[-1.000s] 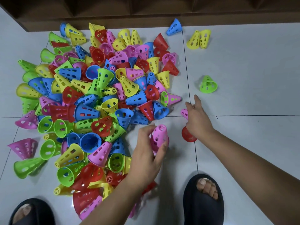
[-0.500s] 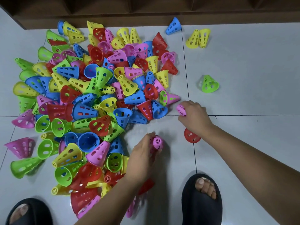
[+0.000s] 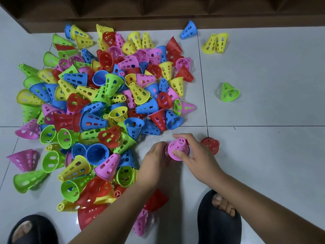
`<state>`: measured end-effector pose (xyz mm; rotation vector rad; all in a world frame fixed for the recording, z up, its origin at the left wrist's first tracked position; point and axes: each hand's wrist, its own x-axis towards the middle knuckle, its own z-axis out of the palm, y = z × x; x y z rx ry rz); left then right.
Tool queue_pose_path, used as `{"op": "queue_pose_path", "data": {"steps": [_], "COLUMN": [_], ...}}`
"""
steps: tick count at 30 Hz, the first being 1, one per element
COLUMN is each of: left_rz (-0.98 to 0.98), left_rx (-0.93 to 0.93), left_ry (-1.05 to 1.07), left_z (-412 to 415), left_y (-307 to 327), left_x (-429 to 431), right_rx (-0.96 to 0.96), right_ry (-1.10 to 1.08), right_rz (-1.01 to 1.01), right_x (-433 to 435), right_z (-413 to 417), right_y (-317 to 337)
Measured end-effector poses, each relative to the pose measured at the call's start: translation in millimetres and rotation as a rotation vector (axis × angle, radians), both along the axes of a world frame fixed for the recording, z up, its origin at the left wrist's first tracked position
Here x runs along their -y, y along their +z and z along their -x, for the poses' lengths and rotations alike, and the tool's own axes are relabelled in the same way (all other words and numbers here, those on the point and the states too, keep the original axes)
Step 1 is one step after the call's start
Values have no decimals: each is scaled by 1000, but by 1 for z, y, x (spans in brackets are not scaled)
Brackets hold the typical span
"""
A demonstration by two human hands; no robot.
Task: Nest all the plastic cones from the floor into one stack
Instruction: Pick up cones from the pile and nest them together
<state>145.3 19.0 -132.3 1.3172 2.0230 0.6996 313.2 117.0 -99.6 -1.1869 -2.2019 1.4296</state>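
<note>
Tiled floor (image 3: 263, 155): both hands' fingers (image 3: 177, 152) grip a pink cone (image 3: 178, 147).

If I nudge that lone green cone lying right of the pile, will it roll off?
The green cone lies on its side on smooth tile, so it would probably roll, likely curving around its narrow end rather than running straight. Its thin, hole-riddled plastic wall suggests it is light and skids easily. It looks stiff enough to pinch.

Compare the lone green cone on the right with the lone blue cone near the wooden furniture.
The green cone is lime and points its wide mouth toward the camera; the blue cone points its narrow tip away toward the wooden furniture. Green lies farther right, blue closer to the pile. Both lie tipped over, perforated, apart from other cones.
</note>
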Motion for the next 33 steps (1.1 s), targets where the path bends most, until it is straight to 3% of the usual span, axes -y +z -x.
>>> {"op": "queue_pose_path", "data": {"steps": [9,13,16,22,33], "left_rz": [-40,36,106,172,198], "left_rx": [-427,-474,-484,-538,-628], "left_ry": [15,54,9,-73,-250], "left_z": [48,50,37,27,34], "left_y": [8,6,0,-7,-16], "left_x": [15,43,69,80,76], "right_rx": [149,238,350,650,438], "right_ry": [166,171,53,-52,-141], "right_rz": [-234,-496,-637,-616,-445], "right_x": [1,-11,-18,-16,-22], "right_z": [-12,-24,-41,-67,-73], "right_y": [-43,-48,-49,-66,-66]}}
